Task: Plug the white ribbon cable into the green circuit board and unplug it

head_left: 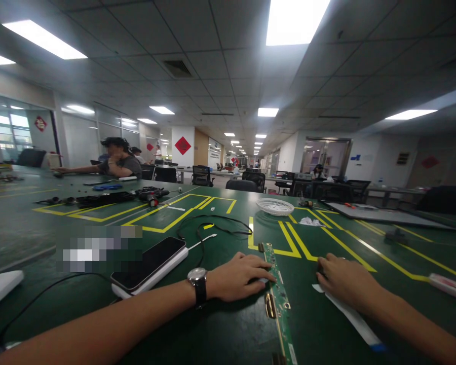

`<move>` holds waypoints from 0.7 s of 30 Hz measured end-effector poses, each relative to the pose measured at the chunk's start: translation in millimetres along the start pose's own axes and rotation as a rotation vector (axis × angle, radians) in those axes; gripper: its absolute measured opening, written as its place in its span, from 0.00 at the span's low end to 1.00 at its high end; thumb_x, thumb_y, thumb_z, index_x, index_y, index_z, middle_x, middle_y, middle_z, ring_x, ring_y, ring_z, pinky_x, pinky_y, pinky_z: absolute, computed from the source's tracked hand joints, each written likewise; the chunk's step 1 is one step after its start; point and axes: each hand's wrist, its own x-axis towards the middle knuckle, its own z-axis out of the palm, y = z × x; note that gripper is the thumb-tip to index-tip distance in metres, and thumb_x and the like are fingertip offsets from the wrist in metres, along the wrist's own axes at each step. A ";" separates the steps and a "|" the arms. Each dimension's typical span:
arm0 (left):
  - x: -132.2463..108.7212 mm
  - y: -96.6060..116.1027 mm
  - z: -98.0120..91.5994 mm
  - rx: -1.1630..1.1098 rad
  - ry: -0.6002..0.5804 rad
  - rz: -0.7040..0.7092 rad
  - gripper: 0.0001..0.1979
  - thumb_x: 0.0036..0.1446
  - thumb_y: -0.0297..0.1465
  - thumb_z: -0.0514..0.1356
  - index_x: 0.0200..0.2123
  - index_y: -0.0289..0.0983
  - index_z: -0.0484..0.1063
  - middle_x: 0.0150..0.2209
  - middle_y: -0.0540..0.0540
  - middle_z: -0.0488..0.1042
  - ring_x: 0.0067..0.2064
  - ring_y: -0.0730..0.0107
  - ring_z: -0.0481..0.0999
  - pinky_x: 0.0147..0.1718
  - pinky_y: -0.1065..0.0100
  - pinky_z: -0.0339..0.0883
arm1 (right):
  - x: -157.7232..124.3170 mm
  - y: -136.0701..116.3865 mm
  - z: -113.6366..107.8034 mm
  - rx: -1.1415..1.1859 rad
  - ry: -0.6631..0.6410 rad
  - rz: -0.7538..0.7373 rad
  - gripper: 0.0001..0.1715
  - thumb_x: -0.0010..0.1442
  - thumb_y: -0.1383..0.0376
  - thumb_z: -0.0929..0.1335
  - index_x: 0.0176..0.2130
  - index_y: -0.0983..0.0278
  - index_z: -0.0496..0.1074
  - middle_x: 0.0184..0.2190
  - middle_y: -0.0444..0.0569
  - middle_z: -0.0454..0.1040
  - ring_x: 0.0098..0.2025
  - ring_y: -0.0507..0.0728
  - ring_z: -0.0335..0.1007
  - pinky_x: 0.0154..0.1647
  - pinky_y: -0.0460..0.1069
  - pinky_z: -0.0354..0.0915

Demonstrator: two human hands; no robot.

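A long narrow green circuit board point(278, 299) lies on the dark green table point(220, 324), running away from me. My left hand point(240, 276), with a wristwatch point(198, 284) on its wrist, lies flat with fingers stretched out, fingertips touching the board's left edge. My right hand point(344, 278) rests knuckles-up on the table right of the board, fingers curled down over a white flat ribbon strip point(351, 317); whether it grips the strip I cannot make out.
A phone on a white power bank point(150, 263) with black and white cables point(213, 228) lies left of my hands. A white basket point(275, 206) stands farther back. Tools point(110, 196) lie at far left near a seated person point(116, 159). Yellow tape lines point(294, 241) cross the table.
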 end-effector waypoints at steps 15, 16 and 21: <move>0.1 2.1 -1.8 -0.003 0.007 -0.016 0.18 0.69 0.35 0.51 0.59 0.51 0.66 0.63 0.49 0.65 0.63 0.57 0.63 0.57 0.53 0.56 | -4.7 4.6 -15.6 0.275 -0.093 -0.101 0.25 0.60 0.55 0.64 0.52 0.63 0.73 0.48 0.56 0.73 0.47 0.65 0.72 0.49 0.58 0.67; 0.0 2.0 -1.7 0.002 0.005 -0.015 0.18 0.69 0.35 0.51 0.59 0.51 0.66 0.63 0.49 0.65 0.63 0.57 0.63 0.57 0.53 0.56 | -5.4 2.9 -15.9 0.267 -0.099 -0.115 0.23 0.59 0.56 0.64 0.50 0.62 0.74 0.47 0.56 0.74 0.46 0.65 0.72 0.47 0.58 0.67; -0.2 2.6 -1.8 0.015 -0.003 -0.019 0.17 0.69 0.36 0.50 0.59 0.50 0.66 0.63 0.48 0.64 0.63 0.58 0.63 0.57 0.52 0.56 | -5.2 -5.4 -14.2 0.235 -0.036 -0.163 0.17 0.59 0.60 0.63 0.46 0.61 0.74 0.43 0.54 0.73 0.44 0.63 0.72 0.45 0.57 0.66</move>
